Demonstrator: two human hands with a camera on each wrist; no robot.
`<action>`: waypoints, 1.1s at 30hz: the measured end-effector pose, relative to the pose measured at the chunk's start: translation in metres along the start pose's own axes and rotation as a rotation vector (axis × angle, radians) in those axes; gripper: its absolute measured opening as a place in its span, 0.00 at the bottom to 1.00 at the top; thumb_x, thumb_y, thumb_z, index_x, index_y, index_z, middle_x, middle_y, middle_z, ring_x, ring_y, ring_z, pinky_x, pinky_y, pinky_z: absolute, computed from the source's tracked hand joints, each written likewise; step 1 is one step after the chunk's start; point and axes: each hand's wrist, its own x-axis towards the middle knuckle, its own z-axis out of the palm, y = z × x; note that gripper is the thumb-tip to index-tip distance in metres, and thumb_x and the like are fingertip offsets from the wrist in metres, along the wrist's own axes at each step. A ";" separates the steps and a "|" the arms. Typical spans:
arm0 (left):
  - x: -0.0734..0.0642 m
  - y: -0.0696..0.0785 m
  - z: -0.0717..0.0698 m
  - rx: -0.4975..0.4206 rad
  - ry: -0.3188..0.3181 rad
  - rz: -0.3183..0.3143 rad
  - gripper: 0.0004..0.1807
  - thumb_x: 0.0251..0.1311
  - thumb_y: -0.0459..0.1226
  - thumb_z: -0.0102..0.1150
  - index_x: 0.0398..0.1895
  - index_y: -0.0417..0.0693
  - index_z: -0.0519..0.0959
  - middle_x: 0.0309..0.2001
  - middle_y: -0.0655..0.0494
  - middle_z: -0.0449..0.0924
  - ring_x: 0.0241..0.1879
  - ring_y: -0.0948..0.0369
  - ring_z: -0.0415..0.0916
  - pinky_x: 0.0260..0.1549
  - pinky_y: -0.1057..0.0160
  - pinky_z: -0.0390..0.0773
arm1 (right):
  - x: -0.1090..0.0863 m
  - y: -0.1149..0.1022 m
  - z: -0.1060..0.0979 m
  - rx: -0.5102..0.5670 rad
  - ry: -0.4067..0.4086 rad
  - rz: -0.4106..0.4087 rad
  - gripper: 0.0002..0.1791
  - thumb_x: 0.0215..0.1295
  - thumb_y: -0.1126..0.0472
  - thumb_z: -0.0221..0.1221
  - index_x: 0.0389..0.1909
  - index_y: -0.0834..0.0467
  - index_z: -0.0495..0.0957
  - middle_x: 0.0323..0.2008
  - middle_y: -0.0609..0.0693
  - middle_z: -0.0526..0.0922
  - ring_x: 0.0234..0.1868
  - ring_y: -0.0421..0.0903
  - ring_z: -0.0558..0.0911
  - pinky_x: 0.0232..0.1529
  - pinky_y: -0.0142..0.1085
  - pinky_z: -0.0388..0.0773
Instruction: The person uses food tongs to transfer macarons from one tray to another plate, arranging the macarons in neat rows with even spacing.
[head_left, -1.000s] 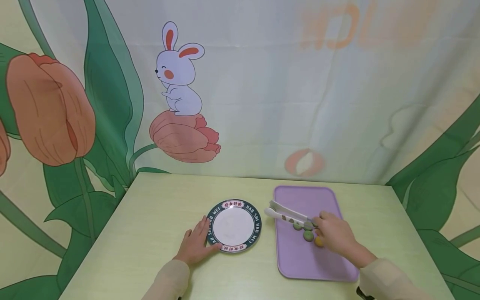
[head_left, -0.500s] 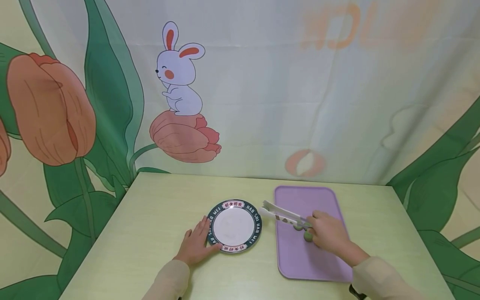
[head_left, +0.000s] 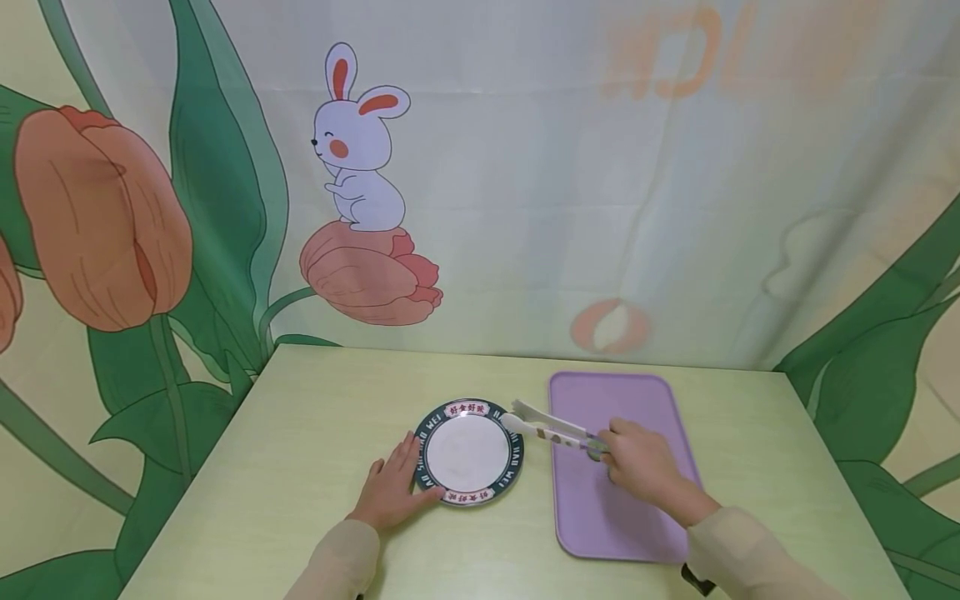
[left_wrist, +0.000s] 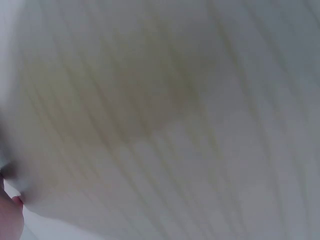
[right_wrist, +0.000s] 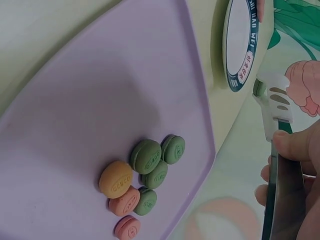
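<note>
My left hand (head_left: 390, 490) lies with straight fingers at the left rim of a round plate (head_left: 467, 497) with a white middle and a dark green lettered border. My right hand (head_left: 641, 460) grips a pair of tongs (head_left: 551, 436) with white, brown-spotted ends. In the right wrist view a green macaron (right_wrist: 259, 88) sits between the tong tips. The tips overlap the plate's right rim in the head view. Below them in the right wrist view, several green macarons (right_wrist: 146, 156), an orange macaron (right_wrist: 115, 179) and pink macarons (right_wrist: 124, 201) lie on a purple tray.
The purple tray (head_left: 600, 525) stands right of the plate on a pale yellow-green table (head_left: 247, 492). Behind the table hangs a cloth backdrop (head_left: 510, 208) printed with tulips and a rabbit. A blurred pale sleeve (left_wrist: 165, 165) fills most of the left wrist view.
My right hand has moved left with the tongs, carrying their tips from over the tray's left edge to over the plate's right rim. My left hand and the plate have stayed still.
</note>
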 end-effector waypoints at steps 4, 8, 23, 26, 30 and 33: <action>0.000 0.000 0.000 0.005 0.006 0.014 0.56 0.44 0.72 0.38 0.69 0.46 0.44 0.70 0.52 0.39 0.69 0.53 0.43 0.62 0.43 0.48 | 0.002 -0.003 0.003 -0.027 -0.012 0.011 0.06 0.46 0.60 0.63 0.27 0.54 0.78 0.19 0.42 0.65 0.19 0.38 0.61 0.12 0.31 0.56; 0.000 0.000 -0.001 0.003 0.021 0.025 0.55 0.44 0.71 0.41 0.68 0.44 0.46 0.70 0.51 0.41 0.68 0.52 0.44 0.62 0.43 0.50 | 0.004 -0.005 0.006 -0.039 -0.012 0.007 0.07 0.47 0.60 0.64 0.28 0.55 0.78 0.19 0.42 0.66 0.19 0.38 0.61 0.12 0.31 0.54; 0.001 -0.002 0.001 0.002 0.004 0.018 0.55 0.44 0.72 0.39 0.69 0.47 0.43 0.70 0.53 0.39 0.68 0.53 0.43 0.63 0.43 0.47 | 0.021 -0.023 0.014 0.016 -0.022 -0.030 0.06 0.49 0.60 0.62 0.28 0.56 0.77 0.21 0.43 0.67 0.21 0.40 0.65 0.14 0.30 0.59; 0.001 -0.002 0.001 -0.002 0.005 0.019 0.55 0.45 0.71 0.39 0.69 0.47 0.43 0.70 0.53 0.39 0.68 0.53 0.43 0.63 0.43 0.47 | 0.024 -0.027 0.014 0.027 -0.021 -0.032 0.06 0.49 0.61 0.62 0.28 0.56 0.77 0.21 0.44 0.67 0.21 0.40 0.64 0.15 0.30 0.59; 0.000 -0.001 0.000 -0.005 0.004 0.018 0.55 0.45 0.71 0.40 0.69 0.47 0.44 0.70 0.52 0.39 0.68 0.53 0.43 0.63 0.44 0.47 | 0.027 -0.031 0.014 0.028 -0.041 -0.028 0.06 0.49 0.61 0.62 0.29 0.57 0.77 0.21 0.44 0.67 0.21 0.39 0.63 0.17 0.28 0.60; 0.000 -0.001 0.000 0.001 0.000 0.015 0.55 0.45 0.71 0.39 0.69 0.47 0.43 0.70 0.53 0.39 0.68 0.53 0.43 0.63 0.44 0.48 | 0.029 -0.034 0.016 0.022 -0.047 -0.026 0.06 0.49 0.61 0.62 0.29 0.56 0.78 0.21 0.44 0.67 0.21 0.39 0.63 0.17 0.28 0.61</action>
